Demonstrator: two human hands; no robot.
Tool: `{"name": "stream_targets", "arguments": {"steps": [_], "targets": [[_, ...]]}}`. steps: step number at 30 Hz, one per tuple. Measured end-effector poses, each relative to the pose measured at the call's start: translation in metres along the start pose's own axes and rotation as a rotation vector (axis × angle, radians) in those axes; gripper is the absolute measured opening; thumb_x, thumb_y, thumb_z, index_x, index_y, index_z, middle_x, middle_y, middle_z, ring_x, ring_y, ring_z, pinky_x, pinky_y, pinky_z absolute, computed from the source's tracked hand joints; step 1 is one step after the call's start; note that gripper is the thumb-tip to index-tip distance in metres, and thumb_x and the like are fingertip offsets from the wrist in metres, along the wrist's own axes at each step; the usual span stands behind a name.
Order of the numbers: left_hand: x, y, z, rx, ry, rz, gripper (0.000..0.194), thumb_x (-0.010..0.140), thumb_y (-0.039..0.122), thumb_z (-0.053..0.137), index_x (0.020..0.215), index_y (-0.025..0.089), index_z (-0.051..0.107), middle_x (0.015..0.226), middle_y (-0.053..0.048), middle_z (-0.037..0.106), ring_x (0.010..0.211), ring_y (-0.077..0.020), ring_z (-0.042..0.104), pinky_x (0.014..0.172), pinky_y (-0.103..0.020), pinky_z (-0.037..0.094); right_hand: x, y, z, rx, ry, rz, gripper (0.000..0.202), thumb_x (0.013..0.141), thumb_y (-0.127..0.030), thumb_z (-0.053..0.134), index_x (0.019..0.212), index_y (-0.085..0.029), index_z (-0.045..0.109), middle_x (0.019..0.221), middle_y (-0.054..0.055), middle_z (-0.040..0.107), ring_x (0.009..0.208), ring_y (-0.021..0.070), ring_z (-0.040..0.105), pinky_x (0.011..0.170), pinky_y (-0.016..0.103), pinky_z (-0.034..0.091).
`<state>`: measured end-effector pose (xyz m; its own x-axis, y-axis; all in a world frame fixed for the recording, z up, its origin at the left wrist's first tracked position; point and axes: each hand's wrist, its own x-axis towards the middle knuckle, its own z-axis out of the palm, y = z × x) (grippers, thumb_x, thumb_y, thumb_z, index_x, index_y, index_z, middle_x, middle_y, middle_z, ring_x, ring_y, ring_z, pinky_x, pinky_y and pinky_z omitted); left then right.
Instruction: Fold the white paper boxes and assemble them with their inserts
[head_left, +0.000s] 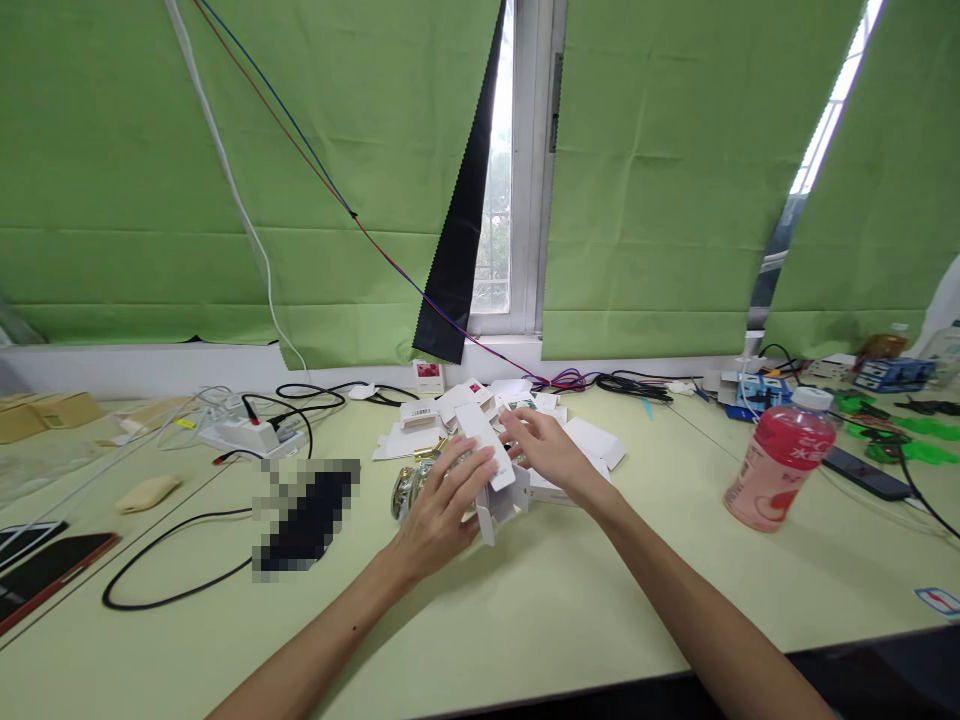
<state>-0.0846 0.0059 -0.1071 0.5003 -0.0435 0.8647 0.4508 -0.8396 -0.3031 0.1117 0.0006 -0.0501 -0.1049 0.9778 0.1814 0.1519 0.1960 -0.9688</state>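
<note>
An opened white box [504,497] with its flaps out is at the middle of the table, between both hands. My left hand [444,505] has its fingers wrapped over the box's left side and holds it. My right hand [546,445] is at the upper right of the box, its fingers spread and bent near the long flap; whether the fingertips touch it is hard to tell. Shiny gold and silver metal parts [405,488] lie just left of my left hand. Behind the hands is a heap of white boxes [592,440].
A pink-labelled bottle [781,460] stands at the right, beside a dark phone [866,472]. A power strip [251,436] with black cables is at the back left. Another phone [52,575] lies far left, near a beige pouch [148,494]. Green blinds hang behind.
</note>
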Motion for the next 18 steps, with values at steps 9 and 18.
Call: {"name": "stream_targets", "arguments": {"steps": [9, 18], "targets": [[-0.001, 0.003, 0.005, -0.071, -0.207, 0.122, 0.062, 0.09, -0.001, 0.059, 0.148, 0.013, 0.041, 0.135, -0.013, 0.067, 0.146, -0.0278, 0.043, 0.119, -0.056, 0.042, 0.004, -0.02, -0.016, -0.204, -0.109, 0.134, 0.076, 0.073, -0.058, 0.082, 0.134, -0.02, 0.058, 0.113, 0.013, 0.073, 0.092, 0.0244, 0.071, 0.075, 0.032, 0.053], [-0.01, 0.005, 0.01, -0.126, -0.259, 0.1, 0.063, 0.092, -0.002, 0.055, 0.151, 0.011, 0.037, 0.143, -0.017, 0.06, 0.145, -0.0281, 0.044, 0.117, -0.055, 0.045, 0.014, -0.023, -0.016, -0.364, -0.037, 0.112, 0.038, 0.08, -0.032, 0.076, 0.113, -0.016, 0.067, 0.083, 0.005, 0.074, 0.06, 0.014, 0.061, 0.055, 0.024, 0.042]]}}
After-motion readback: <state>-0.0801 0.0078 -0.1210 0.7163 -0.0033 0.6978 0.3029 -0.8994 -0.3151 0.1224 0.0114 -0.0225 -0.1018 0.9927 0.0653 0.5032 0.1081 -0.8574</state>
